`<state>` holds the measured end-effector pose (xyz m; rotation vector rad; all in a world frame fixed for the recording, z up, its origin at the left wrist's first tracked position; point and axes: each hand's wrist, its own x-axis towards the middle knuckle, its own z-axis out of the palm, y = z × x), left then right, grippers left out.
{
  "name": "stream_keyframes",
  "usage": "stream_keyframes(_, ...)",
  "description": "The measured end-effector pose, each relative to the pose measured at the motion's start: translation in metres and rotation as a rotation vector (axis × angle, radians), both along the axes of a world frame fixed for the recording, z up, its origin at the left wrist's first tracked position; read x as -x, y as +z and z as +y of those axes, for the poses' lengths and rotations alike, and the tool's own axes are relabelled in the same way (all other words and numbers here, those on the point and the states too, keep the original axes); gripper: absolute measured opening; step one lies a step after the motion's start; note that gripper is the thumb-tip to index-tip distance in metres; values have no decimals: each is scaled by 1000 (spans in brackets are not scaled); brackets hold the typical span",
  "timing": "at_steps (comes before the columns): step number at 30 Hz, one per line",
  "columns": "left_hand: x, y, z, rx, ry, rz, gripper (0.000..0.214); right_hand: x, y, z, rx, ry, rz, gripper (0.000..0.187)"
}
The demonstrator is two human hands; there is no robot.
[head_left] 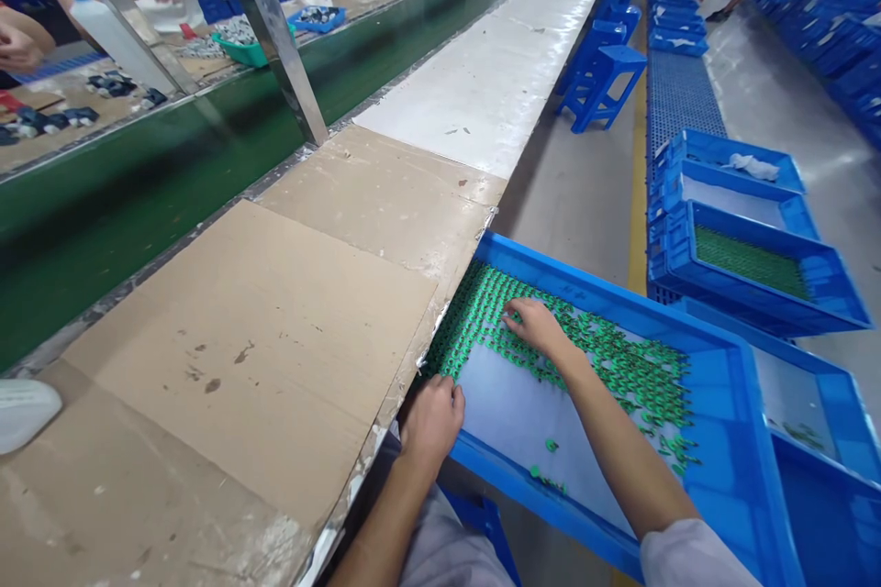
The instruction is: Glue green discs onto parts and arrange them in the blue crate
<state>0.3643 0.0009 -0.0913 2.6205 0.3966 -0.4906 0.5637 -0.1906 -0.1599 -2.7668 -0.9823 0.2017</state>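
Observation:
A blue plastic tray (pixel 747 385) sits at the right edge of the workbench. Many small green parts (pixel 619 353) cover much of its pale liner (pixel 506 399), in tight rows on the left and looser on the right. My right hand (pixel 533 326) is over the rows, fingers curled and close together among the parts; whatever is between them is too small to make out. Beside the tray's near left corner, my left hand (pixel 435 417) has its fingers bent inward at the ends of the rows. What its fingertips touch is hidden.
A cardboard-covered workbench (pixel 275 321) runs along my left, with a white bottle (pixel 26 413) at its edge. Blue stools (pixel 609 83) and stacked blue trays (pixel 757 266) stand to the right. Across a green belt (pixel 179 151), other people handle small parts.

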Motion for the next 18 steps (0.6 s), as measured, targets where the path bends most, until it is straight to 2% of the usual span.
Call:
stream_keyframes(6,0,1,0,-6,-7,2,27,-2,3,-1,75,-27,15,18)
stream_keyframes(12,0,1,0,-3,-7,1,27,7,8,11,-88,81,10,19)
stream_keyframes(18,0,0,0,-1,-1,-11,27,18,6,26,99,201,20,13)
